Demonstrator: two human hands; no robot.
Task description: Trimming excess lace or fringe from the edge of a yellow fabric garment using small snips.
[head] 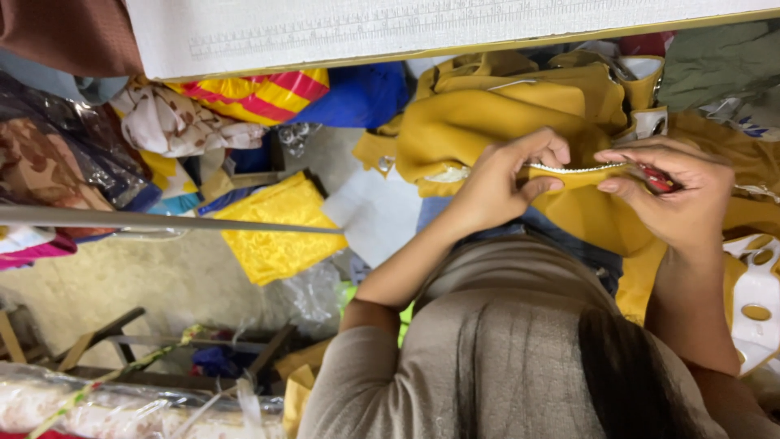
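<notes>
While both hands pinch the mustard cloth (487,122) on the lap, left hand (496,183) clamped on its beaded edge (569,167), right hand (678,191) closed around a red tool (656,179), a slip could nick fingers.

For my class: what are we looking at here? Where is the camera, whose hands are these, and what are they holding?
There is one picture, taken by a camera worn on a person's head and looking down, so you see their own chest and arms. No machine is involved, only two bare hands. The left hand pinches the edge of a mustard-yellow garment that carries a pale beaded trim. The right hand grips the same edge further along and also holds a small red object; I cannot tell what it is. Around them lie heaps of cloth, including a shiny yellow fabric, and a white board runs along the top.
</notes>
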